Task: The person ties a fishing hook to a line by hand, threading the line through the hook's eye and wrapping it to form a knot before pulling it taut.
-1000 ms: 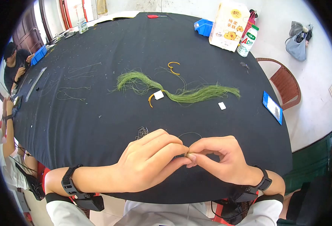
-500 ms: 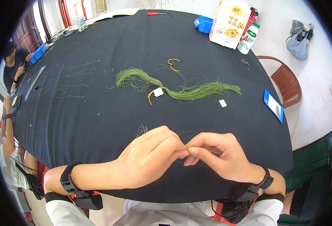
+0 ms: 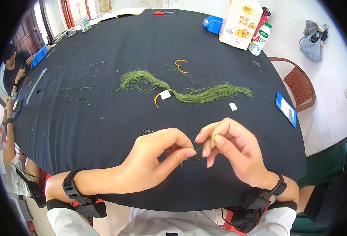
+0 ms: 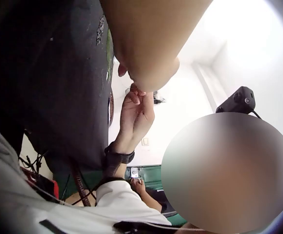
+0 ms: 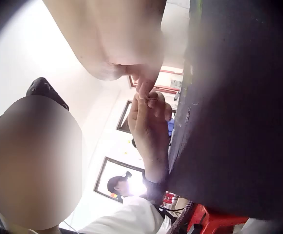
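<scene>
Thumb and fingertips of the left hand [image 3: 157,159] pinch a thin green line [image 3: 199,159] above the near part of the table. Just to its right is the right hand [image 3: 238,151], raised a little higher, its thumb pressed to a finger and the line running up to its fingers. A loop of the line hangs below the fingertips. Partly hidden behind the left hand lies a small heap of thin metal pieces [image 3: 147,131]. Farther off rests a long bundle of green line [image 3: 216,93], bound in the middle by a yellow tie [image 3: 156,101] with a white tag [image 3: 165,94].
Several loose line pieces [image 3: 77,88] lie at left on the black cloth [image 3: 122,118]. A second yellow tie [image 3: 181,67], a white square [image 3: 233,106] and a blue packet [image 3: 286,110] lie beyond. At the back stand a blue bin [image 3: 213,24], a tissue pack [image 3: 240,25] and a bottle [image 3: 260,39].
The hands were together at the fingertips; now they are apart. The right hand has moved up and right, and its fingers have spread, with line showing between the hands.
</scene>
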`<act>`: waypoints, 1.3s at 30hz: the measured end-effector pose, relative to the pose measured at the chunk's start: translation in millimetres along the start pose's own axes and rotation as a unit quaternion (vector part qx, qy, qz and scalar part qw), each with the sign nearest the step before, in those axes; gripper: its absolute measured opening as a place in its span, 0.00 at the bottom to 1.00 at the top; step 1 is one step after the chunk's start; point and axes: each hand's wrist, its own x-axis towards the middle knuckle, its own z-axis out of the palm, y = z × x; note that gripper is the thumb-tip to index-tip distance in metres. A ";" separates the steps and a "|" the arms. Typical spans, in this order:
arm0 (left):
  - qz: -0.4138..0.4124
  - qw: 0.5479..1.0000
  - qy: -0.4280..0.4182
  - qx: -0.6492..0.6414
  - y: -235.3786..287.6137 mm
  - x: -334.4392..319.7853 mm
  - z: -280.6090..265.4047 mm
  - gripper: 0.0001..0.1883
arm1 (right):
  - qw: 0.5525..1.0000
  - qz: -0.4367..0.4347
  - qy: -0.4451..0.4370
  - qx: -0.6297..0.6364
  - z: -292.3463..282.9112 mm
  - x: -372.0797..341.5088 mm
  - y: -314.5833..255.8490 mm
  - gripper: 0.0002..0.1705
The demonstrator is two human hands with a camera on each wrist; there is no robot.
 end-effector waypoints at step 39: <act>-0.121 0.990 -0.053 -0.047 -4.1 0.4 -0.1 0.05 | 0.939 -0.161 0.273 0.133 -281.9 12.4 -50.1 0.09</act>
